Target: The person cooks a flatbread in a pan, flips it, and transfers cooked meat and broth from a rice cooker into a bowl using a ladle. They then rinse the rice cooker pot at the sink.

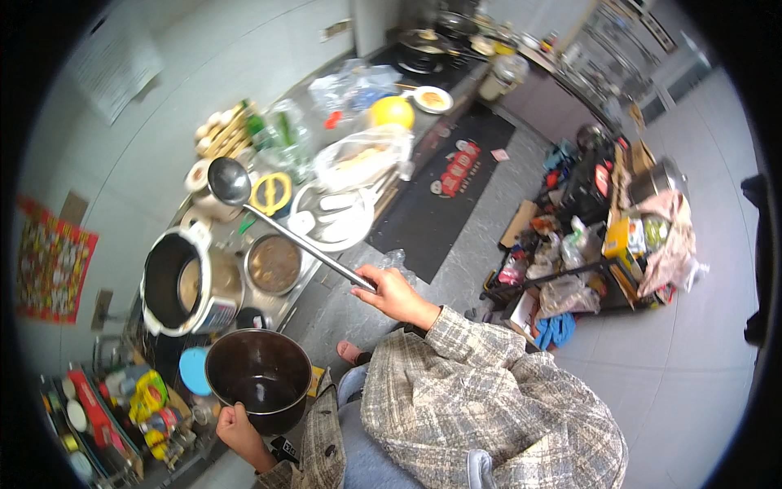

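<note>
A metal ladle [229,181] is held by its long handle in my right hand [386,294], its bowl out over the counter. My left hand [242,428] grips the rim of a dark inner pot [259,382], which looks empty and slightly wet inside. Left of the ladle handle stands a white electric pressure cooker [208,287] with its lid off and its dark inside showing. Beside it, a metal pot [274,264] holds brown soup with pieces in it.
A white basin [333,241] with utensils and a yellow-rimmed lid [270,194] lie farther along the counter. Eggs [214,125] sit against the wall. A dark floor mat [452,171] runs beside the counter. A crowded rack [568,269] stands to the right; bottles and packets [153,397] fill the lower left.
</note>
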The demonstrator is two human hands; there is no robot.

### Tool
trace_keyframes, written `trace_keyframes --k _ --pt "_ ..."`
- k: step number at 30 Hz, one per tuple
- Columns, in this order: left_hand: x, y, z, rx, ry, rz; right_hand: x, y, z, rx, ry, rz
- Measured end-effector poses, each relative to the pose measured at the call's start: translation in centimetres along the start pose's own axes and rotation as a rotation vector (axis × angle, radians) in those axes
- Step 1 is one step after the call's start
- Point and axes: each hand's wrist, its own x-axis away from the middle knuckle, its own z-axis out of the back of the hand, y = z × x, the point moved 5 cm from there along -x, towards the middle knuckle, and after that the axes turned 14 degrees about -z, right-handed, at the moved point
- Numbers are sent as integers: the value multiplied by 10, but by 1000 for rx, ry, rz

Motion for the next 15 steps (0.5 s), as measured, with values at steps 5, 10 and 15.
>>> trace_keyframes --k 5,10,15 --pt "-17 50 -86 69 -136 -39 22 70 91 -7 168 -76" --pt "-37 130 -187 167 -265 -93 52 141 226 -11 400 -149" --pt "-44 228 -299 193 -406 -219 95 185 360 17 586 -228"
